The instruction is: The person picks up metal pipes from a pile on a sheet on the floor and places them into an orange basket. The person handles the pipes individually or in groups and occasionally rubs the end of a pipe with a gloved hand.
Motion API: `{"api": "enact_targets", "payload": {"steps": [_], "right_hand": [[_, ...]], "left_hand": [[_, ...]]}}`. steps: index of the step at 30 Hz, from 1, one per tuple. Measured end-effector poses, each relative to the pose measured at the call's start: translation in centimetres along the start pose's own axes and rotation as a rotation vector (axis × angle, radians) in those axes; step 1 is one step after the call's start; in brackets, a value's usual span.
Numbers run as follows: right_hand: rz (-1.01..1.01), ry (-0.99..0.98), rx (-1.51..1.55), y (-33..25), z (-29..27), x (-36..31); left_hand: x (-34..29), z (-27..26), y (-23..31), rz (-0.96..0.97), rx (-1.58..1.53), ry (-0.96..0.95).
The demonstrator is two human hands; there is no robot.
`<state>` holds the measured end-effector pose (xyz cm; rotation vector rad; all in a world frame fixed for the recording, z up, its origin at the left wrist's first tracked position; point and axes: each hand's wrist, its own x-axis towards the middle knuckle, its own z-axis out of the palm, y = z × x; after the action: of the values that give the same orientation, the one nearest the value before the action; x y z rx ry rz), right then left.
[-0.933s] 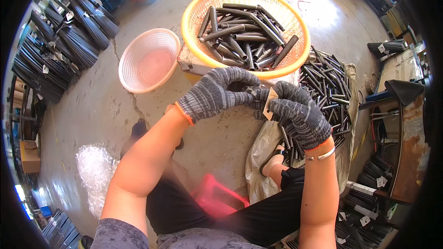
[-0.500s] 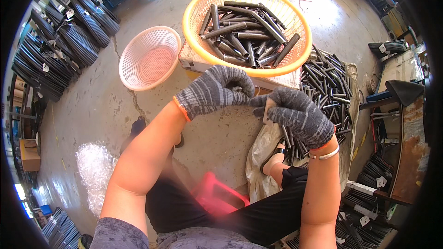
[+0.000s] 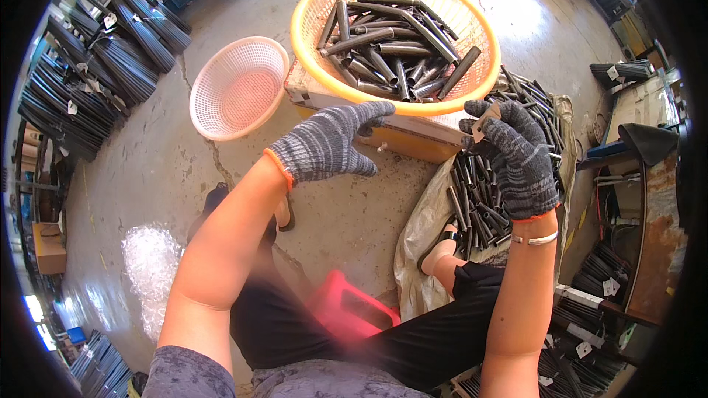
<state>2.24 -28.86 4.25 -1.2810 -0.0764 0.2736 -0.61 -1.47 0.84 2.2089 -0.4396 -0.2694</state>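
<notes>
My left hand (image 3: pixel 332 140), in a grey knitted glove with an orange cuff, is open in front of the box, fingers and thumb apart. Just past its fingertips shows a small pale bit (image 3: pixel 381 147), too small to name. My right hand (image 3: pixel 516 151), gloved alike, grips a small flat beige piece (image 3: pixel 485 122) between thumb and fingers, in front of the basket's right rim. An orange plastic basket (image 3: pixel 301 37) full of short black tubes (image 3: pixel 402 48) stands on a cardboard box (image 3: pixel 413 140). More black tubes (image 3: pixel 479 206) lie heaped on a sack (image 3: pixel 413 250) below my right hand.
A pale pink basket (image 3: pixel 240 88) sits on the floor to the left. Bundles of long black tubes (image 3: pixel 110 37) line the far left. Clear plastic wrap (image 3: pixel 151 265) lies near my left elbow, and a red plastic stool (image 3: pixel 350 306) stands between my legs. Shelving (image 3: pixel 653 236) is at right.
My hands have come apart. The right one has moved up and to the right with the beige piece; the left has drawn back slightly and its fingers have spread.
</notes>
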Motion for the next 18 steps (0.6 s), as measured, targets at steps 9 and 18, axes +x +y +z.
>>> {"api": "enact_targets", "payload": {"steps": [9, 18], "right_hand": [[-0.085, 0.005, 0.013, 0.2, -0.6, 0.4], [-0.121, 0.089, -0.126, -0.4, -3.0, 0.4]], "left_hand": [[0.1, 0.0, -0.7, -0.031, 0.012, 0.212], [0.0, 0.4, -0.7, 0.012, 0.038, 0.037]]}}
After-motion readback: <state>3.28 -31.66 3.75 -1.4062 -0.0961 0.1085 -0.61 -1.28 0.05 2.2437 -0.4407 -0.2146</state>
